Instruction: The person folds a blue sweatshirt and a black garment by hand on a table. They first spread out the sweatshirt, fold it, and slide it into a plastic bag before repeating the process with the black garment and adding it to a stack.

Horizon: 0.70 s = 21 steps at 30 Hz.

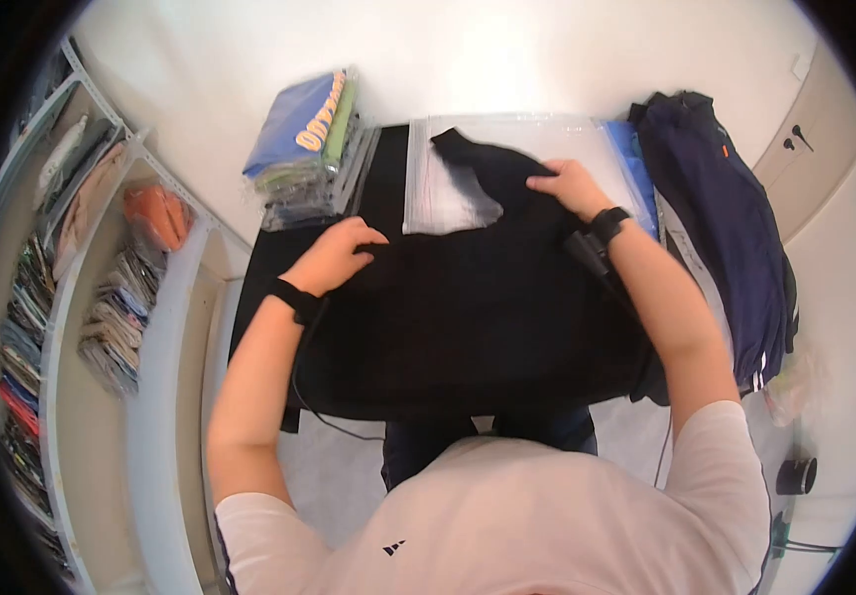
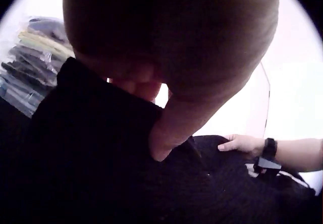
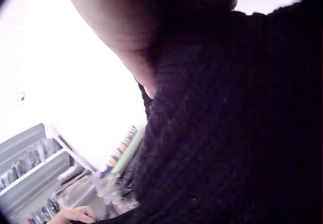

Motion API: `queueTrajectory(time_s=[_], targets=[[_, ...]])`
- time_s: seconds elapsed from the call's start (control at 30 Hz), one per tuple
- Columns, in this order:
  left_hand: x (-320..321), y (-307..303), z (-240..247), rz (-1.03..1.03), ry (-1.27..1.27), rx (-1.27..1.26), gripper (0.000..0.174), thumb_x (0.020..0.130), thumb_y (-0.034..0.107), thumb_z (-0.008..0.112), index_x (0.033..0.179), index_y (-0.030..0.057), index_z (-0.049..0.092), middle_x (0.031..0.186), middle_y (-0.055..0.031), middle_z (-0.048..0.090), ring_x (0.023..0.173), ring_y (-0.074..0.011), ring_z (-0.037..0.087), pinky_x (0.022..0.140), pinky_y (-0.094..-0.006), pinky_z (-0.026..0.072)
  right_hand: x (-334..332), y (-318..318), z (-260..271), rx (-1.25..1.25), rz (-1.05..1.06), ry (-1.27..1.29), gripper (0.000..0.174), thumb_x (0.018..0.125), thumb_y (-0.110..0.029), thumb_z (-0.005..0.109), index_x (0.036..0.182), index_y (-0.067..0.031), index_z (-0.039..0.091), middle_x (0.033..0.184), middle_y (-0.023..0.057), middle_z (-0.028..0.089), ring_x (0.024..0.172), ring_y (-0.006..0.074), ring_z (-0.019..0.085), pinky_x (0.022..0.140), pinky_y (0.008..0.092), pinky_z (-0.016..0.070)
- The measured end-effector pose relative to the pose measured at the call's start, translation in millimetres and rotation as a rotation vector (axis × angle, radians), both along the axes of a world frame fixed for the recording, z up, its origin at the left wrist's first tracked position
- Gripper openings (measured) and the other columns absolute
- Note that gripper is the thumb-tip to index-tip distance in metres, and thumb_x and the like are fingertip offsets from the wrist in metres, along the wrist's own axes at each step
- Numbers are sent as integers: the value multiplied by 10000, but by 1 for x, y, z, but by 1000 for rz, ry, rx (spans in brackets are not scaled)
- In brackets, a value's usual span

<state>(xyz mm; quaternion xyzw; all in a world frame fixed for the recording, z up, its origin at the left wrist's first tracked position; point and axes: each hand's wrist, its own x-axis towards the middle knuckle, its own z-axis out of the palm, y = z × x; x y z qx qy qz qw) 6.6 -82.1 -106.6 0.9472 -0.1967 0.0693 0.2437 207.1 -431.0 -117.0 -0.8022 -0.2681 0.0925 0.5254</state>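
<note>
A black garment (image 1: 468, 307) spreads over the table, its upper part raised toward the right with a narrow end pointing up. The left hand (image 1: 334, 260) pinches its upper left edge; in the left wrist view the thumb of that hand (image 2: 174, 118) lies on the near side of the black cloth (image 2: 101, 158), the fingers behind it. At the upper right, the right hand (image 1: 577, 188) grips the garment between thumb and fingers. In the right wrist view the cloth (image 3: 227, 118) hides most of the right hand's (image 3: 136, 32) fingers.
Bagged folded clothes (image 1: 299, 149) are stacked at the table's back left. Clear plastic bags (image 1: 567, 144) lie behind the garment. Dark blue clothes (image 1: 716, 218) are piled at the right. Shelves (image 1: 130, 297) with packed clothes stand on the left. A cable (image 1: 334, 424) hangs by the table's front.
</note>
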Motion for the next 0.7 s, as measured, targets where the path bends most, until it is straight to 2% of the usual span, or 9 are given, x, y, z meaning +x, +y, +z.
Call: queueTrajectory(time_s=[0.2,0.27,0.33,0.37,0.47,0.53,0.57,0.67,0.7], targets=[[-62,-23,28,-20,66,12,272,716,-55,649,968,44,667,845,-88,536,857,-275,554,776,-342,455,-83,-51,62,-151,208,67,295,840,-139,666,1084,23,630,951,16,652,885,87,560,794,237,441],[-73,-22,16,-41,104,33,281,713,-44,653,978,46,677,879,-88,558,872,-270,554,792,-347,457,-89,-72,44,-310,288,-42,256,829,-184,692,760,14,545,644,-24,446,649,70,410,610,272,391],[-82,-21,6,-187,228,96,303,713,-29,653,1004,52,681,907,-95,585,890,-275,553,823,-353,461,-107,-81,33,-323,473,-11,373,832,-210,695,688,-9,416,629,2,276,623,91,300,555,296,329],[-85,-22,4,-159,317,99,303,727,-28,624,1016,42,678,940,-107,610,917,-289,562,846,-362,465,-109,-87,28,-529,475,-21,372,834,-268,696,708,15,490,602,29,362,603,102,357,574,291,365],[-79,-20,15,-129,381,22,270,752,-39,580,999,21,674,961,-115,615,942,-302,570,848,-362,468,-116,-87,23,-639,335,76,498,853,-469,630,780,23,608,607,59,525,589,143,461,601,294,411],[-70,-27,25,-138,310,19,271,762,-41,562,1004,16,667,982,-121,616,952,-304,573,852,-363,469,-107,-81,24,-435,124,338,505,879,-492,584,830,9,622,667,13,551,589,150,461,599,284,417],[-65,-34,31,-142,242,13,272,771,-44,545,1010,12,661,1002,-128,616,962,-306,576,856,-364,470,-82,-83,13,-365,33,661,461,902,-426,582,1040,12,623,822,6,584,663,142,484,643,266,437],[-47,-65,49,-194,82,-45,350,773,-43,541,1106,33,618,1059,-150,596,993,-315,567,878,-361,464,-103,-61,21,-233,29,473,388,914,-339,588,1117,-9,593,765,-4,534,643,97,458,612,215,384],[-41,-77,54,-204,71,-42,350,773,-43,541,1106,33,618,1059,-150,596,993,-315,567,878,-361,464,-107,-58,5,-237,-29,259,459,923,-251,575,1296,-3,482,997,57,615,826,143,559,749,235,446]])
